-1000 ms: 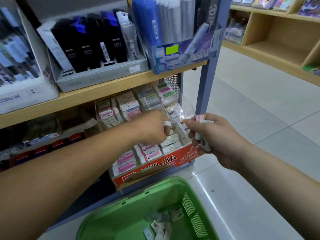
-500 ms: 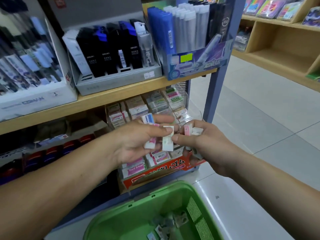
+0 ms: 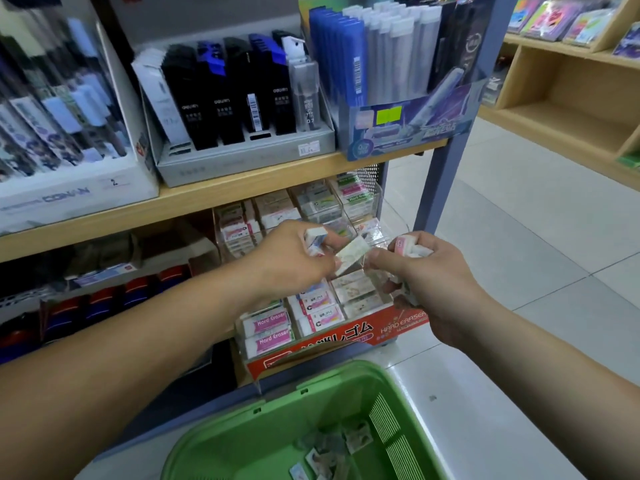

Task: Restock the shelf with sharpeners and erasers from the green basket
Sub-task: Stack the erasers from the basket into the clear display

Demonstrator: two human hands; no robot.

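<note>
Shelf of light wood fills the left and the centre. Its front edge runs slanted up to the right and ends at a blue-grey post. Right of the post the room is open: a pale tiled floor reaches to a second wooden unit in the far right corner.

Below the hands stands the green basket, its rim close to the foot of the shelf. A handful of loose erasers lies on its bottom, near the slotted right wall. On the upper board sits a grey tray with black and blue packs. At the right end of the lower board a red display box printed "HARD ERASER" holds rows of wrapped erasers, and a clear plastic tray with more packs is behind it.

Both hands are in front of the display box, above the basket, almost touching one another. The left hand pinches a white eraser at the fingertips and holds also a blue-sleeved eraser. The right hand is curled round a small bundle of erasers, pink and white, and its thumb touches the near end of the white eraser.
</note>
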